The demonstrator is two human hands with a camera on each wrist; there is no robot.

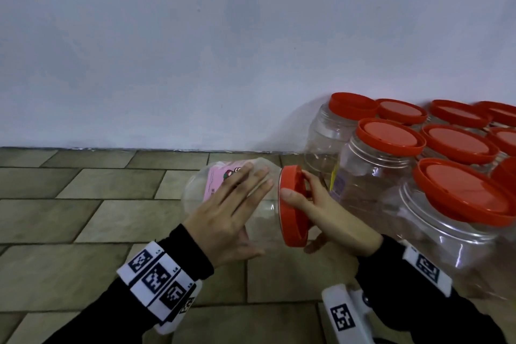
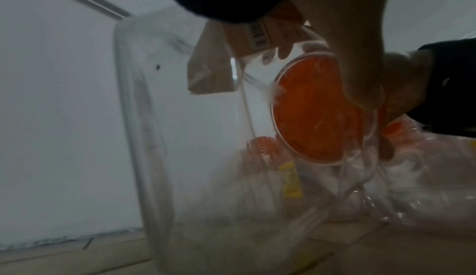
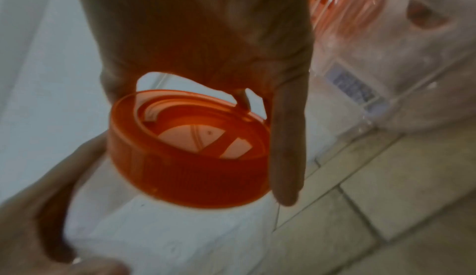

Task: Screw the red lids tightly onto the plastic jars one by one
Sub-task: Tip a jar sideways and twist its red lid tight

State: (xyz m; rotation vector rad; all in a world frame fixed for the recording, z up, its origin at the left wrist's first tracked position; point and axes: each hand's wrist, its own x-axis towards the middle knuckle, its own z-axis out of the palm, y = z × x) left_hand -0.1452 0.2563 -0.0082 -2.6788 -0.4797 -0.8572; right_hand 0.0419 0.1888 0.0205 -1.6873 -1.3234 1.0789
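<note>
The clear plastic jar (image 1: 231, 204) is held on its side above the tiled floor (image 1: 83, 218), mouth pointing right. It is steadied by the left hand (image 1: 226, 215), fingers spread nearly straight over the wall, thumb underneath. The red lid (image 1: 291, 207) sits at the mouth, grasped around its rim by the right hand's (image 1: 321, 209) grip, thumb on the near edge.

The jar is judged light, empty and thin-walled; the wall would likely flex and slip if squeezed. Best held near the stiffer shoulder by the neck. The ribbed lid skirt (image 3: 195, 175) offers good purchase for twisting. Capped jars (image 1: 418, 162) stand far right.
</note>
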